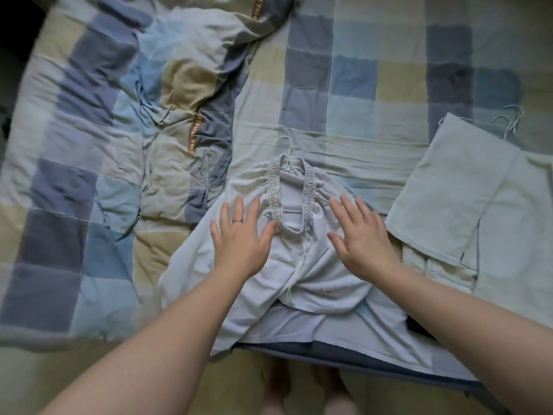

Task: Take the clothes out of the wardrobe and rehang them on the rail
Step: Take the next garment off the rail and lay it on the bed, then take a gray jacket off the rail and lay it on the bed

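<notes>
Pale shorts (pixel 299 265) on white hanger (pixel 291 210) lie at near edge of bed (pixel 374 85), left hand (pixel 239 235) & right hand (pixel 362 238) apart, flat, fingers spread, gripping nothing, so imo smooth fabric outward, centre bunched waistband (pixel 273 190), then lift by hook (pixel 283 142), not cloth.

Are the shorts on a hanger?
Yes. The hanger bar shows inside the shorts at the waistband, hook sticking out above.

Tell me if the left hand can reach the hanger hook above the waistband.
Probably yes: the left hand is open on the trousers, and the hanger hook sticks out bare beyond the waistband, nothing covering it.
</notes>
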`<state>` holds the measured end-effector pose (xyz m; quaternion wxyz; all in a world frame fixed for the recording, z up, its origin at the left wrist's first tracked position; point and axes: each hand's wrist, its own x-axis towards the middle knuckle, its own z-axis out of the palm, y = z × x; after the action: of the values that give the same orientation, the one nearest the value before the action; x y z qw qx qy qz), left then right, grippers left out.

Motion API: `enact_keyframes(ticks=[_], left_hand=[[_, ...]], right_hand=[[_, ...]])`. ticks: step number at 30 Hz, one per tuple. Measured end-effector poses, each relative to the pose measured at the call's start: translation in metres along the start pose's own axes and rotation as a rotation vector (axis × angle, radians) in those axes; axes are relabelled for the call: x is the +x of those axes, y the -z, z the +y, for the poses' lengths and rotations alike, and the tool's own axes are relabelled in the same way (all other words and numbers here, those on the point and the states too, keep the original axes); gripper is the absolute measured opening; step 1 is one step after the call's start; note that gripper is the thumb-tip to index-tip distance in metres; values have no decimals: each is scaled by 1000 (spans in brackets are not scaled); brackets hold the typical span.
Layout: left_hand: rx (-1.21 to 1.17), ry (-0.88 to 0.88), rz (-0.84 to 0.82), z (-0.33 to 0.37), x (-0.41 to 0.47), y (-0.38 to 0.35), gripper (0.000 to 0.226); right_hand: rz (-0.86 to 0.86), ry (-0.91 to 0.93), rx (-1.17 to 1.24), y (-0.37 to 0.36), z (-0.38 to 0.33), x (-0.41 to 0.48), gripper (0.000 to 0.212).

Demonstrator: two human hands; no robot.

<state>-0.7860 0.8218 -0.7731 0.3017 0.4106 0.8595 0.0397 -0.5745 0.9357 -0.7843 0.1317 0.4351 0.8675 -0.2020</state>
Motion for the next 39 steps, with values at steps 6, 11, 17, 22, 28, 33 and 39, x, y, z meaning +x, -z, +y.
enact_keyframes(ticks=[6, 11, 17, 22, 28, 33, 39], left_hand=[[-9, 17, 23, -11, -109, 73, 68], [-41, 81, 90, -21, -194, 125, 68], [-36, 205, 187, -44, -292, 149, 70], [-93, 421, 351, -60, -364, 144, 71], [-261, 759, 520, -58, -468, 104, 72], [-320, 996, 626, -48, -559, 73, 74], [-377, 1325, 850, -29, -701, 26, 72]], right_hand=[[-61, 141, -131, 71, -57, -86, 71], [-67, 313, -179, 122, -118, -145, 66], [-80, 597, -254, 158, -184, -196, 67], [-123, 870, -317, 168, -222, -220, 67], [-142, 1190, -378, 158, -266, -257, 66], [-165, 1430, -411, 139, -303, -321, 71], [-209, 1833, -432, 116, -351, -442, 68]])
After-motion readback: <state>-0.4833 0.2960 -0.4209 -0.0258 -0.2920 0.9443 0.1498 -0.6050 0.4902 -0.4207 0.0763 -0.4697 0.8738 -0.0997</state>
